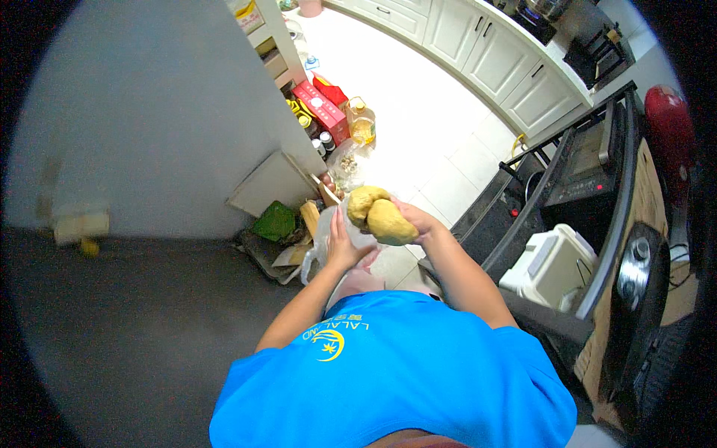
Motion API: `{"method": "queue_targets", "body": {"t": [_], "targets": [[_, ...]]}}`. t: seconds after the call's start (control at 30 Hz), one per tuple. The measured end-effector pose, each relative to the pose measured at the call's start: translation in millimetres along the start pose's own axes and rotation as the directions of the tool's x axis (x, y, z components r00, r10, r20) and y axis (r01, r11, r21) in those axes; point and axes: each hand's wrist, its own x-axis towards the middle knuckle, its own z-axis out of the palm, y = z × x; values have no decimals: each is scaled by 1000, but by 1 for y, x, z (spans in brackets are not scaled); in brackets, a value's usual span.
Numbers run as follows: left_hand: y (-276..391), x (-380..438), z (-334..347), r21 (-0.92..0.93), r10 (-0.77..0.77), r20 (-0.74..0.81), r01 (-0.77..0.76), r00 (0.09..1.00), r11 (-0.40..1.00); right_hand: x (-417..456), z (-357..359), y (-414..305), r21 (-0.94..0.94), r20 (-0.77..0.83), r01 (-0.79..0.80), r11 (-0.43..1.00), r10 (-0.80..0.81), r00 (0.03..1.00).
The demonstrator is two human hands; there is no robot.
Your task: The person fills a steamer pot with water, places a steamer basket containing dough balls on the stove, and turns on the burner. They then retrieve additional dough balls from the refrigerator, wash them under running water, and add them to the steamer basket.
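Note:
My right hand (pixel 419 219) is closed around two yellow-brown, potato-like lumps (pixel 386 218), pressed side by side in front of my chest. My left hand (pixel 341 241) is at a translucent plastic bag (pixel 319 246), its fingers extended along the bag and its thumb spread toward the lumps. The bag hangs beneath and to the left of the lumps. Part of its opening is hidden by the hand and the lumps.
By the wall end stand a red box (pixel 330 115), an oil bottle (pixel 361 123) and a plastic bag of small items (pixel 348 162). A green bag (pixel 275 221) and cardboard lie left of my hands. At right, a black rack (pixel 504 224) holds appliances and a white container (pixel 543 263).

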Motion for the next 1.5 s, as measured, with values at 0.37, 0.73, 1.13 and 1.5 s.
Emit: {"method": "queue_targets", "body": {"t": [0.37, 0.73, 1.13, 1.5], "targets": [[-5, 345, 3, 145, 276, 106, -289, 955, 946, 5, -93, -192, -5, -463, 244, 970, -219, 859], [-81, 600, -34, 333, -98, -480, 285, 872, 899, 88, -221, -477, -304, -471, 117, 945, -256, 844], [-169, 747, -57, 517, -869, -296, 831, 397, 204, 342, -272, -742, -282, -367, 77, 956, -182, 912], [-15, 1112, -81, 46, -230, -244, 248, 942, 968, 612, -281, -956, -314, -336, 104, 944, -212, 918]]}}
